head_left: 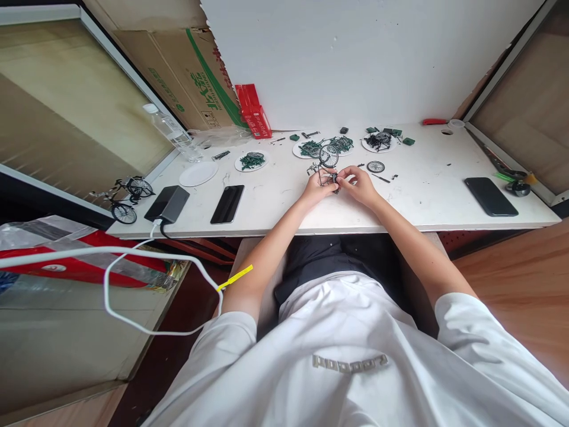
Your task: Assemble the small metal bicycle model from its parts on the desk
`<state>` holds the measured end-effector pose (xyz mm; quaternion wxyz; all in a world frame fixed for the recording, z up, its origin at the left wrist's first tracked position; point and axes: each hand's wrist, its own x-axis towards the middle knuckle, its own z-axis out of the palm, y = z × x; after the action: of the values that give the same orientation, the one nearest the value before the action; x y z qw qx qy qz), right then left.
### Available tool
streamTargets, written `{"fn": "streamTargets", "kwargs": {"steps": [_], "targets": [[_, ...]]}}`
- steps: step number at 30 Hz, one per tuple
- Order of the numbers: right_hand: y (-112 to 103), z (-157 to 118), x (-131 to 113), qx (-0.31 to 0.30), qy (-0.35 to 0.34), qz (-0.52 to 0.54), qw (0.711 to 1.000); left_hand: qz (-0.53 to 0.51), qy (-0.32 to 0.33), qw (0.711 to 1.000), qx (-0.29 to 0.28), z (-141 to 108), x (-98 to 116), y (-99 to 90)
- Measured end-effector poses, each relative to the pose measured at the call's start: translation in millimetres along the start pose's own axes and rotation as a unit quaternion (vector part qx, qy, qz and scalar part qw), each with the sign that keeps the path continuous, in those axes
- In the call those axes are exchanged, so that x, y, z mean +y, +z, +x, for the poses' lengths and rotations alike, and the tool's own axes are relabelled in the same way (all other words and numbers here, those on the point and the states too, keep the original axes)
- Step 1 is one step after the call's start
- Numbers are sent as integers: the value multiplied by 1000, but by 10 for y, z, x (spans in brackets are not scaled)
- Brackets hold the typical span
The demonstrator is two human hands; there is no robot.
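Note:
Between my two hands, above the front half of the white table, is a partly built miniature bicycle (329,156) with one spoked wheel pointing up and away. My left hand (318,185) is closed around its dark frame. From the other side, the thumb and fingertips of my right hand (359,185) pinch at the same spot on the bicycle; the small part under those fingers is too hidden to make out. A loose spoked wheel (376,166) lies on the table just beyond my right hand, with a thin dark tool (381,178) close by.
White plates of small green and black parts (252,160) stand along the back. Further left are a bare plate (198,174), a phone (227,204), a grey power block (167,203) and a finished miniature bicycle (127,198). Another phone (491,196) lies right. A white cable (106,284) hangs at left.

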<state>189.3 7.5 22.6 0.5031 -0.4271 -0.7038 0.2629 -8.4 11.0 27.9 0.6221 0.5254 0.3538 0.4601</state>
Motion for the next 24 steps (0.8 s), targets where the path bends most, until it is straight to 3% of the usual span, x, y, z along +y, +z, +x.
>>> {"fn": "streamTargets", "kwargs": {"steps": [24], "targets": [[10, 6, 10, -10, 27, 26, 999, 23, 15, 1000, -3, -7, 7, -2]]}}
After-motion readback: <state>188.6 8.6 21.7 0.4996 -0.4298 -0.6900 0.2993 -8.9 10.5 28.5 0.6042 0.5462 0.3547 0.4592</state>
